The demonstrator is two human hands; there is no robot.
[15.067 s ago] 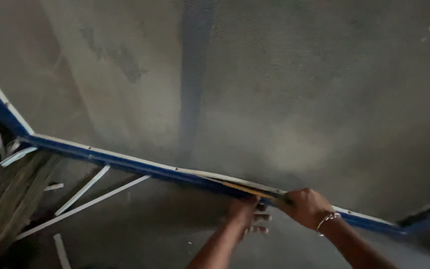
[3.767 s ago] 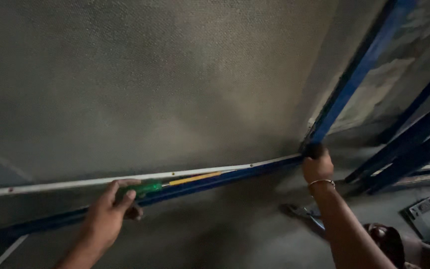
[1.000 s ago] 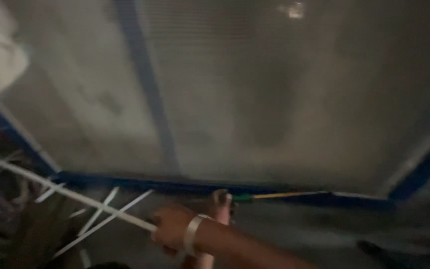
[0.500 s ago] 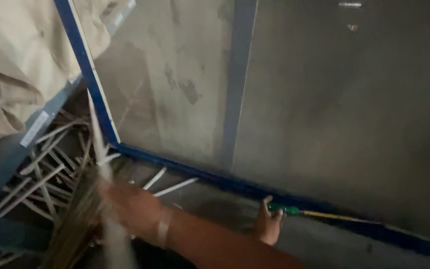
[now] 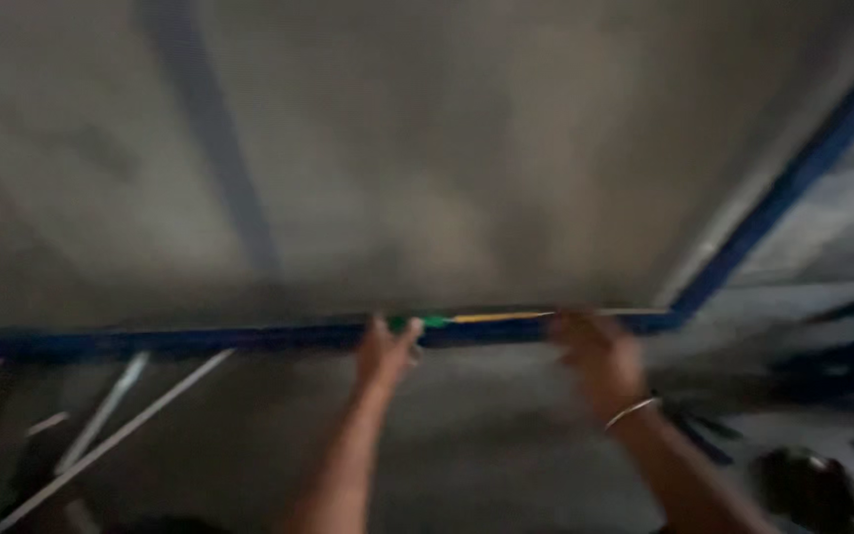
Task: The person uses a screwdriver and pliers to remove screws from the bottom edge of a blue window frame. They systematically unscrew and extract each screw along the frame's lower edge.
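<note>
While the whole view is smeared with motion blur, both of the person's arms can be seen reaching up from the bottom edge to a blue bar (image 5: 200, 341) that runs across the lower part of a big grey panel (image 5: 427, 158). That bar meets a second blue bar (image 5: 793, 178) at a corner on the right, and the second one slants up and away toward the top right.

Left hand (image 5: 385, 351) is curled around the end of a thin tool (image 5: 467, 318) with a green grip and a yellowish shaft; the grip sits right at the fingers, and the shaft lies flat along the top of the blue bar, pointing right. The fingers look closed on the grip, though the blur hides how firmly.

Right hand (image 5: 595, 356) is at the same bar, just past the far tip of the yellow shaft and a little short of the corner. It is too blurred for me to tell whether the fingers are spread, pressed on the bar or pinching anything. A thin light bangle (image 5: 633, 410) circles that wrist.

Behind the grey panel a broad bluish upright (image 5: 214, 148) shows through faintly. Down on the left, a few pale thin strips (image 5: 116, 435) lie loose at angles on the floor. At the lower right, some dark objects (image 5: 812, 485) sit near the right forearm, too blurred to make out.
</note>
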